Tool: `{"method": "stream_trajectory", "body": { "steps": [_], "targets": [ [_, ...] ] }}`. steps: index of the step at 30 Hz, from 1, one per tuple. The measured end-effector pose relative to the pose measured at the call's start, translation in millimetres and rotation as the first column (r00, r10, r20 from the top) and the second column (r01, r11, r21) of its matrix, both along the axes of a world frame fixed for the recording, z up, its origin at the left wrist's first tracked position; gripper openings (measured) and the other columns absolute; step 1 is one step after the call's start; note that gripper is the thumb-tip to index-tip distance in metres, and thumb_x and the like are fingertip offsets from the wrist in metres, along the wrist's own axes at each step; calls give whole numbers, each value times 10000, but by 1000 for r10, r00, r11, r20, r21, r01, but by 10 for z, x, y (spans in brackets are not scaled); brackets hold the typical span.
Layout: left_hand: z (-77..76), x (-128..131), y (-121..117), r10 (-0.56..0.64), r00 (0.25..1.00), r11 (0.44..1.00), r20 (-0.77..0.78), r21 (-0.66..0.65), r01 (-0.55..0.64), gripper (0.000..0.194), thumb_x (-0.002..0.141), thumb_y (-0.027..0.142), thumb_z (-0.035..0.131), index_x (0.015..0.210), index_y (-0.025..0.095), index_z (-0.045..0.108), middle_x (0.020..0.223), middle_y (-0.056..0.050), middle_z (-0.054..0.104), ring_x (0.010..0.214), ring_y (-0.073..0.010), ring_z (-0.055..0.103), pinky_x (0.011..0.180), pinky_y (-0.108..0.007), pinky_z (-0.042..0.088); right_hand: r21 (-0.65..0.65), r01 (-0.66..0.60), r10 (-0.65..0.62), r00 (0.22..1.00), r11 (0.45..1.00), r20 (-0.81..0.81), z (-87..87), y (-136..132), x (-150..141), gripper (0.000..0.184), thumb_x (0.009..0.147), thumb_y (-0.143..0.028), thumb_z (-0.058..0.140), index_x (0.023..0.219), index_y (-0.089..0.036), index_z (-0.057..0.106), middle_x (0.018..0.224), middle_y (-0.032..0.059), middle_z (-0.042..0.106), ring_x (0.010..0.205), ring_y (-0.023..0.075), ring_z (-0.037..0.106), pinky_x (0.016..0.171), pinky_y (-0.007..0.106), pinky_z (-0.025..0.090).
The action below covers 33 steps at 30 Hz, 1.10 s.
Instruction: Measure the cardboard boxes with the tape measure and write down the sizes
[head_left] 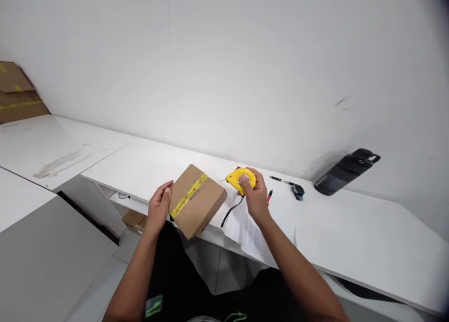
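Observation:
My left hand (pixel 160 206) grips the left edge of a small brown cardboard box (pixel 205 207), thumb on its near face and the other fingers partly hidden. A strip of yellow printed tape (pixel 189 195) runs across the box, which is tilted over the desk's front edge. In my right hand (pixel 256 195) is a yellow tape measure (pixel 240 179), with my thumb on its face. Its black wrist strap (pixel 231 211) dangles below. The tape measure is just right of the box; whether its blade is drawn out is too small to tell.
Handwritten paper sheets (pixel 253 237) lie on the white desk (pixel 336 233) under my right forearm. Beyond are a red pen (pixel 269 197), a black pen (pixel 280 179), a small dark blue item (pixel 298 191) and a black bottle (pixel 345 172). Cardboard boxes (pixel 19 97) stand far left.

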<state>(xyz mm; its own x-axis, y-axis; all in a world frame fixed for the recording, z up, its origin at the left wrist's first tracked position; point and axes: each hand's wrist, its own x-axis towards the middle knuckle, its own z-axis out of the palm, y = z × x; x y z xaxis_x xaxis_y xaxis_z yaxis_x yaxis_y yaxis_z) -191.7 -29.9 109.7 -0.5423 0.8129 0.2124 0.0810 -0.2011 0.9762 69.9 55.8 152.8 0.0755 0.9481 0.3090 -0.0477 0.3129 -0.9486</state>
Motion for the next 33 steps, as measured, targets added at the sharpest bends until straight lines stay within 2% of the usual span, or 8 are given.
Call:
{"method": "stream_trajectory", "body": {
  "steps": [4, 8, 12, 16, 19, 22, 27, 33],
  "targets": [
    [-463, 74, -160, 153, 988, 986, 32, 56, -155, 556, 858, 633, 499, 1152, 177, 625, 1197, -108, 659, 1089, -240, 610, 924, -348, 486, -67, -136, 118, 968, 988, -223, -135, -74, -230, 563, 756, -559, 697, 1169, -228, 505, 925, 13, 613, 645, 141, 590, 510, 278, 517],
    [-639, 19, 41, 111, 953, 994, -281, 31, -107, 620, 875, 597, 477, 1292, 139, 508, 1275, -167, 581, 1202, -282, 541, 1048, -447, 405, -69, -145, 123, 959, 987, -255, 0, -91, -288, 530, 761, -553, 697, 1140, -232, 513, 943, 9, 613, 613, 125, 585, 512, 280, 523],
    [-460, 30, 273, 195, 910, 963, -365, -104, -248, 703, 788, 531, 628, 1326, 112, 459, 1186, -180, 583, 1205, -330, 520, 1063, -549, 361, -107, -183, 167, 976, 977, -143, 130, -152, -192, 536, 746, -523, 723, 1147, -228, 525, 960, 24, 621, 675, 156, 624, 547, 302, 546],
    [-180, 375, 203, 55, 998, 994, 35, -96, -52, 579, 901, 554, 471, 1347, 187, 432, 1326, -152, 542, 1261, -266, 512, 1057, -455, 410, -75, -268, 269, 963, 961, 17, 242, -170, -177, 713, 693, -446, 787, 1288, -246, 448, 954, 24, 646, 817, 195, 653, 723, 357, 574],
    [1, 654, 110, -55, 996, 998, 67, -37, 57, 794, 803, 500, 668, 1454, 216, 314, 1521, -147, 367, 1389, -281, 387, 1117, -410, 357, 52, -336, 321, 927, 940, 196, 399, -74, -256, 688, 682, -418, 801, 1273, -251, 488, 1117, 51, 625, 983, 210, 626, 867, 366, 539],
    [135, 702, 151, -141, 980, 988, 139, -46, 149, 911, 741, 391, 741, 1492, 203, 262, 1547, -157, 335, 1363, -294, 429, 1095, -404, 393, 109, -451, 373, 831, 886, 413, 554, 35, -371, 599, 722, -437, 770, 1240, -264, 525, 1216, 52, 604, 1031, 217, 612, 882, 361, 523],
    [225, 483, 296, -365, 917, 929, 161, -8, 371, 636, 797, 322, 615, 1401, 196, 459, 1409, -114, 542, 1294, -296, 512, 1079, -435, 414, 116, -492, 254, 620, 863, 742, 670, 100, -587, 549, 828, -513, 640, 1307, -295, 484, 1186, 46, 650, 1002, 261, 633, 878, 437, 497],
    [150, 583, 293, -291, 952, 957, 97, 30, 289, 680, 863, 281, 531, 1502, 245, 303, 1519, -77, 425, 1364, -257, 445, 1094, -383, 405, 113, -606, 238, 468, 787, 851, 703, 285, -663, 526, 889, -439, 564, 1367, -278, 414, 1328, 70, 580, 1096, 272, 599, 915, 427, 473]
  ]
}}
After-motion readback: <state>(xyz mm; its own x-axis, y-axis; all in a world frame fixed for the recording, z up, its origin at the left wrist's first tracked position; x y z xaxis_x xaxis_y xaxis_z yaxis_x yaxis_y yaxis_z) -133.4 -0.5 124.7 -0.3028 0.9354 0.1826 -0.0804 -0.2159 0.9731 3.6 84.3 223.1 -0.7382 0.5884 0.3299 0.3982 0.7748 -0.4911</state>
